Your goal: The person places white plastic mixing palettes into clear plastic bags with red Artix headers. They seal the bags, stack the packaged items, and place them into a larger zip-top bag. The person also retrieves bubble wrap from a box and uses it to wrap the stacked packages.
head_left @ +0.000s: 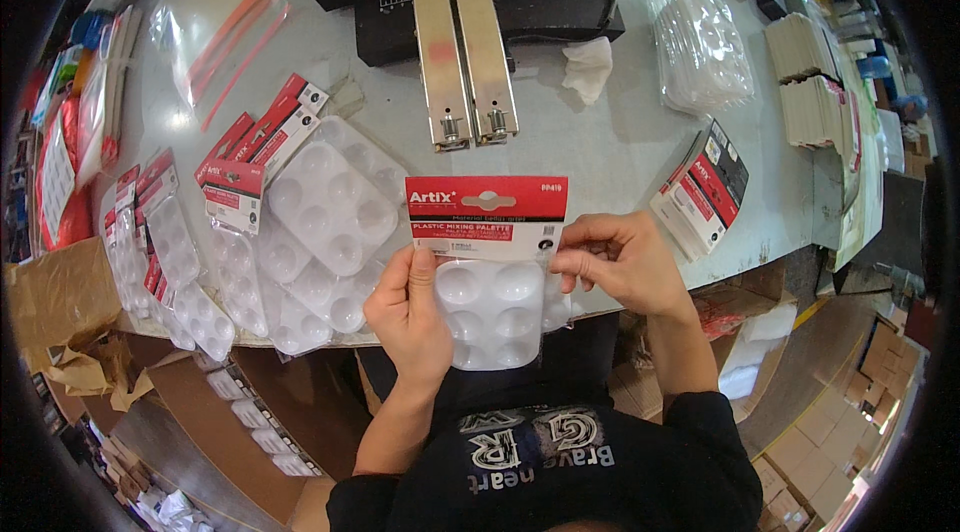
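Both hands hold red-carded white palette (495, 307).

The palette (493, 312) is glossy white plastic under a printed card header (487, 215), smooth, red and white. The loose palettes (325, 222) shine the same. The sealer bars (462, 37) are brushed metal on a matt black body (560, 12). The table (610, 147) looks smooth and grey; the bags (700, 42) are clear film.
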The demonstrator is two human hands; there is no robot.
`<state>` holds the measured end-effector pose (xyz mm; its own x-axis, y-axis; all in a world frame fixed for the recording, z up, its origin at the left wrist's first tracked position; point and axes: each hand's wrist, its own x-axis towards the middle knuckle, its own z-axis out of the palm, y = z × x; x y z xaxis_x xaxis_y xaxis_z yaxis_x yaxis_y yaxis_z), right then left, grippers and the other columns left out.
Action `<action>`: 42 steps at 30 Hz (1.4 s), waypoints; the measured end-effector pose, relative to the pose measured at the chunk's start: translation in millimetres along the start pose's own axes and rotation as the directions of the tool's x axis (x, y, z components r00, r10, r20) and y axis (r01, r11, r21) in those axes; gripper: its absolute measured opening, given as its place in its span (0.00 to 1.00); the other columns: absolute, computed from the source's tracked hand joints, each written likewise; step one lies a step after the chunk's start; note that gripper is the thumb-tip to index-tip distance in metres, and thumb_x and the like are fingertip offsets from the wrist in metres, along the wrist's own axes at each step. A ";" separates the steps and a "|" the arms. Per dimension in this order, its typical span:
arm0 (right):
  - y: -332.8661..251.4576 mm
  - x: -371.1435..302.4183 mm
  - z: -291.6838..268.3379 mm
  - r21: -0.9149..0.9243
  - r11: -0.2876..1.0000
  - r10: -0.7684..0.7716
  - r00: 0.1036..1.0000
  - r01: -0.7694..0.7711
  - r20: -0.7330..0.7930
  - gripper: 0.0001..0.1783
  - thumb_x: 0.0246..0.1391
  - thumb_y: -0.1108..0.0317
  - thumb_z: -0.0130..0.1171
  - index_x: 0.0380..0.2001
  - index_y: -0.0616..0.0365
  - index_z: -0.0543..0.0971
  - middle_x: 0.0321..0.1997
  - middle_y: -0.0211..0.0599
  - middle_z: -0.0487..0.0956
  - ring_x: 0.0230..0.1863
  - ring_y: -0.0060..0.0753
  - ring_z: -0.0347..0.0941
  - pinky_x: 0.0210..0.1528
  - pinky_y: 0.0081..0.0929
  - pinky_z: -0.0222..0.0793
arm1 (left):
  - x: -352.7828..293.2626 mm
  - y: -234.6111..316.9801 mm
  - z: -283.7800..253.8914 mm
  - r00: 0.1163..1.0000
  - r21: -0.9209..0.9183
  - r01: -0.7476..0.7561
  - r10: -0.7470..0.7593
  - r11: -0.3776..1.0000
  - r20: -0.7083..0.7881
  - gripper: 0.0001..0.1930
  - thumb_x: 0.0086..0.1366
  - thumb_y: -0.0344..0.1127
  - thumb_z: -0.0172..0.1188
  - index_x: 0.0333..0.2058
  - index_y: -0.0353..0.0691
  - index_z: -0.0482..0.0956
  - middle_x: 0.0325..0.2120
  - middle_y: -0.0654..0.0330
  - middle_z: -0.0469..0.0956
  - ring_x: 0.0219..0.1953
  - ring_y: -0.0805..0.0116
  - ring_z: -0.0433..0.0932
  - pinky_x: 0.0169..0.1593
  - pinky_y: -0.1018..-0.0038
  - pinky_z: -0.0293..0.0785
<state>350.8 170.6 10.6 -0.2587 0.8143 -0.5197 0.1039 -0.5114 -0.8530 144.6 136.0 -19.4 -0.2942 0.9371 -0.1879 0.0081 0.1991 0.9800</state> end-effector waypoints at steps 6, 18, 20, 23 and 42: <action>1.8 2.5 -2.0 0.005 1.000 -0.028 1.000 0.028 -0.007 0.08 0.52 0.75 0.61 0.33 0.70 0.80 0.26 0.39 0.80 0.25 0.21 0.75 0.28 0.17 0.71 | -1.5 -3.3 -1.8 1.000 0.022 0.002 -0.003 1.000 0.017 0.12 0.69 0.34 0.50 0.35 0.29 0.78 0.27 0.63 0.79 0.30 0.81 0.70 0.35 0.83 0.66; 14.1 38.9 23.0 0.308 0.949 -0.022 0.991 0.063 -0.135 0.07 0.54 0.70 0.58 0.26 0.62 0.74 0.20 0.26 0.71 0.20 0.15 0.64 0.22 0.15 0.58 | 28.0 2.6 7.1 0.997 0.247 -0.070 0.063 0.967 0.034 0.17 0.72 0.39 0.41 0.30 0.32 0.69 0.20 0.54 0.70 0.25 0.71 0.64 0.32 0.73 0.64; 18.1 59.7 25.9 0.399 0.895 -0.127 0.972 0.198 -0.198 0.06 0.54 0.70 0.58 0.27 0.61 0.76 0.21 0.26 0.72 0.21 0.15 0.65 0.24 0.16 0.60 | 50.4 -5.5 14.3 0.995 0.250 -0.099 0.100 0.963 0.009 0.17 0.72 0.39 0.42 0.28 0.32 0.68 0.19 0.55 0.69 0.24 0.72 0.63 0.31 0.73 0.64; 25.9 74.9 24.8 0.432 0.866 -0.154 0.956 0.252 -0.248 0.05 0.54 0.71 0.57 0.27 0.61 0.78 0.22 0.28 0.73 0.21 0.16 0.65 0.25 0.17 0.61 | 67.6 -17.2 13.6 0.995 0.250 -0.097 0.097 0.963 0.014 0.17 0.72 0.40 0.43 0.27 0.33 0.68 0.19 0.56 0.70 0.23 0.72 0.63 0.30 0.74 0.64; 64.7 -23.7 -143.8 -0.877 0.439 -0.548 0.715 -0.196 -0.434 0.50 0.35 0.56 0.74 0.61 0.60 0.62 0.65 0.50 0.62 0.65 0.46 0.59 0.63 0.34 0.58 | 56.3 9.8 -51.6 0.854 0.855 -0.476 0.338 0.204 0.395 0.31 0.56 0.45 0.63 0.57 0.40 0.65 0.59 0.51 0.59 0.62 0.55 0.58 0.59 0.58 0.59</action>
<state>501.8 157.7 -39.1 0.1749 0.9817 0.0749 0.9386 -0.1433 -0.3139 78.8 175.9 -17.0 0.1289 0.9811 0.1446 0.9592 -0.1603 0.2329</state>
